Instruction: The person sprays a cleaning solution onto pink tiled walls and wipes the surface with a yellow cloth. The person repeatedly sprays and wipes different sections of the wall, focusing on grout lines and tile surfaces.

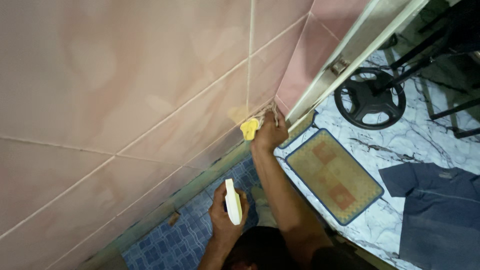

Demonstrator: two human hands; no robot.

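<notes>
Two hands busy | right hand [270,132] pinching yellow sponge [249,128] against pink tiled wall [150,90] | left hand [225,212] gripping white spray bottle [232,201], contents unseen

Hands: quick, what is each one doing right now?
Left hand: closed around a white spray bottle.
Right hand: closed on a yellow sponge, pressed to the pink tiled wall.

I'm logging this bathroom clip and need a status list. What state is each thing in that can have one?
Right hand: closed on a yellow sponge, arm stretched to the wall corner.
Yellow sponge: pressed against the pink tiled wall near its base.
Left hand: closed round a white bottle, held low over the blue floor tiles.
White bottle: gripped, off the floor.
Doormat: flat at the threshold.
Blue garment: spread on the marble floor.
</notes>
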